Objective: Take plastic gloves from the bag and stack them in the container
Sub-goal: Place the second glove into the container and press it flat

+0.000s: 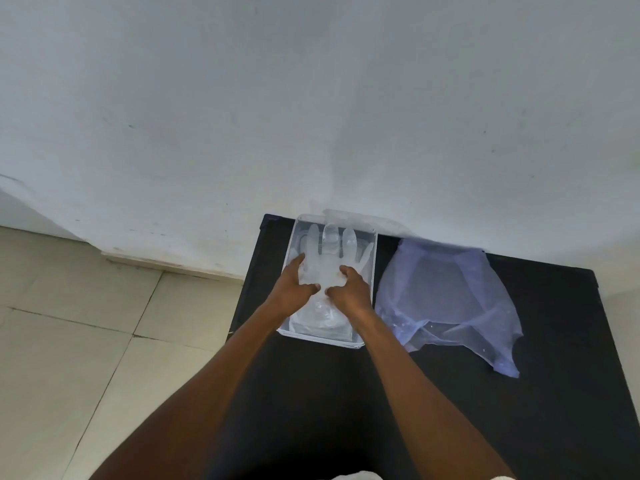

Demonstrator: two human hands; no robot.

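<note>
Head view looks down on a black tabletop (450, 393) set against a pale wall. On it, to the right, the blue-tinted plastic bag (446, 299) lies flat and slack, apart from both hands. Just left of the bag sits the clear container (372, 299), its long axis running away from the person toward the wall. Inside it a stack of clear plastic gloves (329, 258) lies along that same axis, glove tips at the far end, cuffs at the near end. Both hands are over the middle of the stack: the left hand (294, 289) and right hand (349, 289) rest on the top glove with fingers spread and pressed flat, gripping nothing that I can make out. The right hand is nearer the bag, so it seems better placed for the next reach.
</note>
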